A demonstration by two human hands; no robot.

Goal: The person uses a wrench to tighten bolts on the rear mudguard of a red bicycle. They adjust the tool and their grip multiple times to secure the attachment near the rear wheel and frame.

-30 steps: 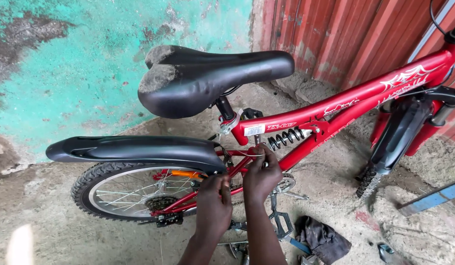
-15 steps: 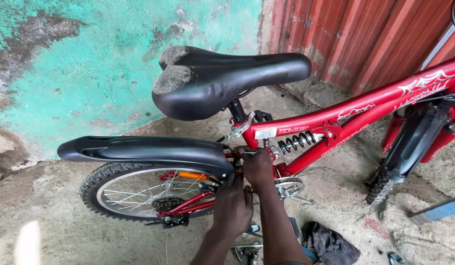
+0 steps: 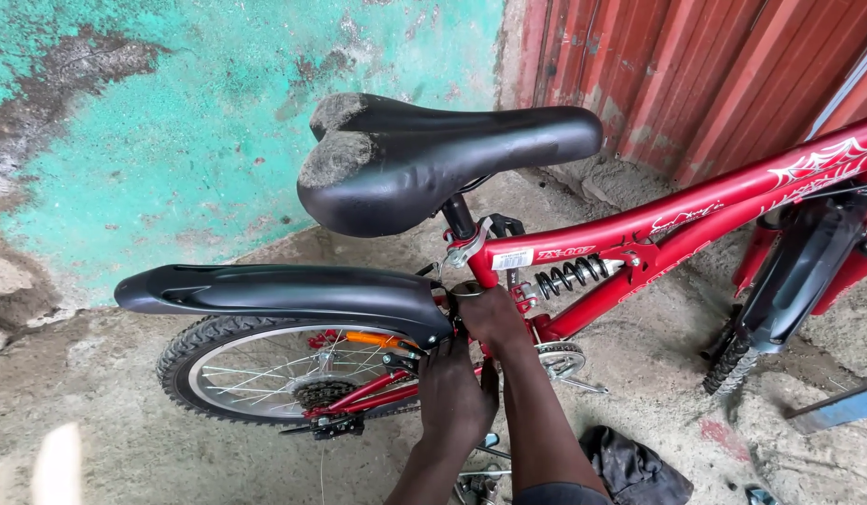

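A red bicycle frame (image 3: 677, 224) stands side-on with a worn black saddle (image 3: 433, 154) and a black rear mudguard (image 3: 284, 290) over the rear wheel (image 3: 265, 374). My right hand (image 3: 490, 313) is closed around the frame just under the seat post clamp, where the mudguard meets it. My left hand (image 3: 452, 393) sits just below, its fingers pressed against the mudguard's front end and the frame. A coil spring shock (image 3: 574, 274) lies just right of my right hand. What my fingers hold is hidden.
A turquoise painted wall (image 3: 218, 122) stands behind the bike, and a red corrugated sheet (image 3: 677, 75) at the right. A dark rag (image 3: 635, 468) lies on the concrete ground by my arm. The front wheel and its black mudguard (image 3: 789, 281) are at the right.
Both hands have moved up and closed in on the frame under the seat post. The view has shifted so the bike sits further right and closer.
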